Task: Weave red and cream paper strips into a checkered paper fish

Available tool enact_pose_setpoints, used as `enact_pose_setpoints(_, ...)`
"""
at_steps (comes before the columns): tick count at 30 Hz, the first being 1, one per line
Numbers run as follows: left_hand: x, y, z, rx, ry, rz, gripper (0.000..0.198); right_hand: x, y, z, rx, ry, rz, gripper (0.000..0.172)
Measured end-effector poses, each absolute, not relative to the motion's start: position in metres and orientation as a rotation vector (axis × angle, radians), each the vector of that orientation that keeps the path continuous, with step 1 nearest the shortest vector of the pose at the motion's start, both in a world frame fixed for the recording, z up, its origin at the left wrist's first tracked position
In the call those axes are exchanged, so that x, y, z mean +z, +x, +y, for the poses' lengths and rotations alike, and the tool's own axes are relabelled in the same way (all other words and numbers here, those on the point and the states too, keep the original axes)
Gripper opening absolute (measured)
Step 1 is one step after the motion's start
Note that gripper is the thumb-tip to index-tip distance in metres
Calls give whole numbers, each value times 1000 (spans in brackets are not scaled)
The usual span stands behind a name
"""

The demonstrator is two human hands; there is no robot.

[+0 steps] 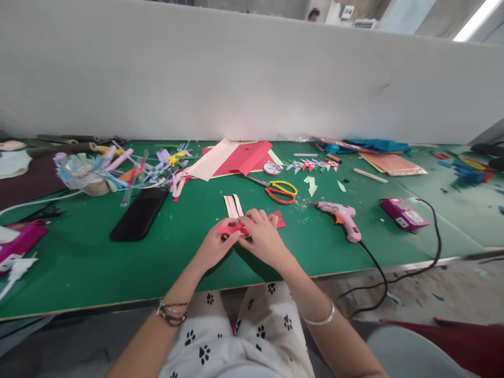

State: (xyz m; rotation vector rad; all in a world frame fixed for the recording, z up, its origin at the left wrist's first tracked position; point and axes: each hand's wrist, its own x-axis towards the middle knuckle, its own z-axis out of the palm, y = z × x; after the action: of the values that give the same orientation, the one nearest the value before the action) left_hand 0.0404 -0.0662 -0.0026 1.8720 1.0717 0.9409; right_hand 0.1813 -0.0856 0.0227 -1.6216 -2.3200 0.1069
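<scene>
Both of my hands meet over the green table, working on strips of paper. My left hand (217, 244) pinches a red paper strip (228, 229) between thumb and fingers. Close against it, my right hand (262, 236) has its fingers bent over the same red paper, partly hiding it. Pale pink paper strips (231, 206) stick out beyond my fingers, away from me. More red strip ends (280, 219) show to the right of my right hand. How the strips cross under the fingers is hidden.
Scissors (281, 190) with yellow and orange handles lie beyond my hands. A pink glue gun (342, 216) rests at the right, its cord running off the table edge near a purple power strip (403, 214). A black phone (139, 214) lies left; red paper sheets (252, 157) lie behind.
</scene>
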Motion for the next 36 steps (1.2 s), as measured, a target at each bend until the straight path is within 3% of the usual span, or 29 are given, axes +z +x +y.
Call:
enact_pose_setpoints(3,-3,41,-68,906,1898,1051,15,23,180,-79,174,-1655,-2226,18)
enact_pose_setpoints(13,-8,40,-68,800,2136,1053,12,32,234,-76,484,-1715,-1803,20)
enact_pose_setpoints(36,-11,44,-67,500,2868,1007,29,14,270,-71,255,-1743,-1798,15)
